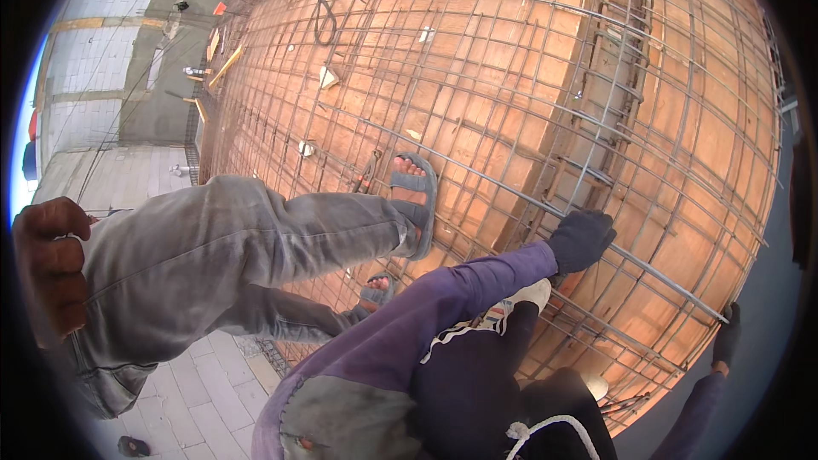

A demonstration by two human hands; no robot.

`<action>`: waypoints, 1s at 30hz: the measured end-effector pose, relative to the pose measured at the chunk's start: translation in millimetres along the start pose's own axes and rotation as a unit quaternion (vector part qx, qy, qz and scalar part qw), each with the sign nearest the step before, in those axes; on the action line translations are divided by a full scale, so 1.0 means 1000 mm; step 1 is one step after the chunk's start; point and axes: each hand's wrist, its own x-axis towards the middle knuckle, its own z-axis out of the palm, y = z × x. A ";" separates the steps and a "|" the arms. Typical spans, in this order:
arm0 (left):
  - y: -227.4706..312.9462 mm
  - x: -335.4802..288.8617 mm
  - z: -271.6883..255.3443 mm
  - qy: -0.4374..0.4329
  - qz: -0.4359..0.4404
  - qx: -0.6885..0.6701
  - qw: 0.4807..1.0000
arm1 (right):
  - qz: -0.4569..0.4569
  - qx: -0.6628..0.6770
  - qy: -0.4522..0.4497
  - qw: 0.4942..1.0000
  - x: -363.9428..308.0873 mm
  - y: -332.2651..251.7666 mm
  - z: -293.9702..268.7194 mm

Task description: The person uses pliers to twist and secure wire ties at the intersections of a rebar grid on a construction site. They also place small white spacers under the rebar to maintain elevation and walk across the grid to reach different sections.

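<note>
My left hand (581,241), in a dark glove, is closed around a long grey steel reinforcing bar (660,273). This bar slants across the mesh of thinner rods, from near a sandalled foot to the right edge. My right hand (728,336), gloved as well, is at the bar's right end with its fingers closed about it; part of this hand is in shadow. Beneath the bar lies the tied rebar mesh (503,60) over orange-brown plywood boards (477,136). A deeper channel with a rebar cage (609,94) runs past my left hand.
A co-worker in grey trousers (187,247) and sandals (413,192) stands on the mesh to the left, one brown-gloved hand (55,264) showing. Small pale blocks (328,77), a looped dark wire (325,19) and pliers-like tool (369,169) lie about. Grey block paving (196,383) shows lower left.
</note>
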 end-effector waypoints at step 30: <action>0.012 -0.004 -0.016 -0.004 -0.019 -0.052 0.998 | 0.198 0.498 -0.076 0.841 -0.054 -0.062 -0.013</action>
